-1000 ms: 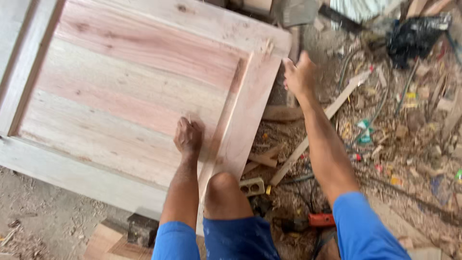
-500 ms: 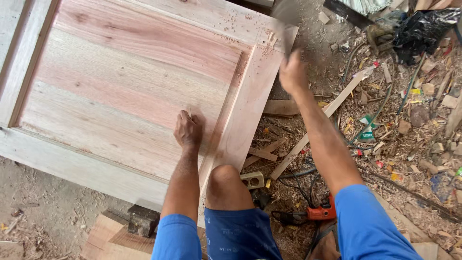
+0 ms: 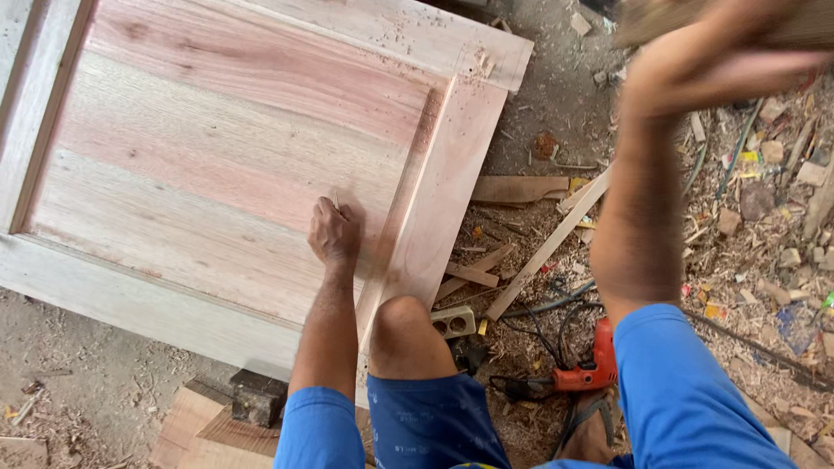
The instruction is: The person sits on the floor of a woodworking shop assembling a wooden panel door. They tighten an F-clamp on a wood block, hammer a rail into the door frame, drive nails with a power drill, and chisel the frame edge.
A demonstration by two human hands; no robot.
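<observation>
Head camera looks down on a large wooden door panel lying flat on the ground, its long axis running from lower left to upper right, the framed corner pointing toward the top of the view. A person's left hand rests on the panel beside the frame stile, fingers curled together and appearing to pinch a small thin object against the wood. The right hand is raised at upper right, blurred, closed around a wooden piece. A bare knee presses by the stile's lower end. An orange power drill lies among shavings and offcuts.
</observation>
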